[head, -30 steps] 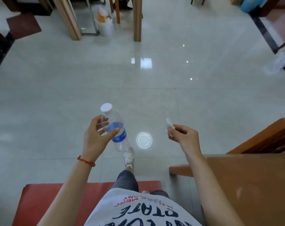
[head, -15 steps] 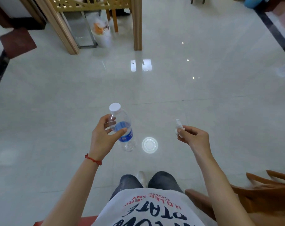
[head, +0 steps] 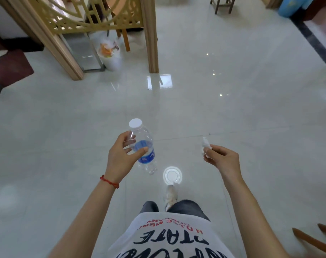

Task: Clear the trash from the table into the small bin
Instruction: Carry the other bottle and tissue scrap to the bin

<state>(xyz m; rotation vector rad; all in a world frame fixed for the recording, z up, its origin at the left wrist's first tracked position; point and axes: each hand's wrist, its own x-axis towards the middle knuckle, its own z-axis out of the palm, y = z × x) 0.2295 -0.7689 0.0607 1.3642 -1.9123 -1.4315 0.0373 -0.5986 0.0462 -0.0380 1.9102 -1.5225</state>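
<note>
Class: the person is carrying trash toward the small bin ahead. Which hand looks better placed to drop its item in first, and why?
Probably the left hand. It holds the bottle, and the bin stands ahead and to the left, on that side. The right hand, pinching the crumpled paper, is farther across.

Clear bottle [head: 142, 146] with blue label, white cap [head: 135, 123]; red wrist cord [head: 109, 181]; white bin [head: 110, 58].

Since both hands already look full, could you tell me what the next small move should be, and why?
Probably keep walking forward and a little left toward the small bin by the wooden screen. The left hand grips the plastic bottle, the right hand pinches a crumpled tissue, and the bin stands well across the floor, out of reach.
</note>
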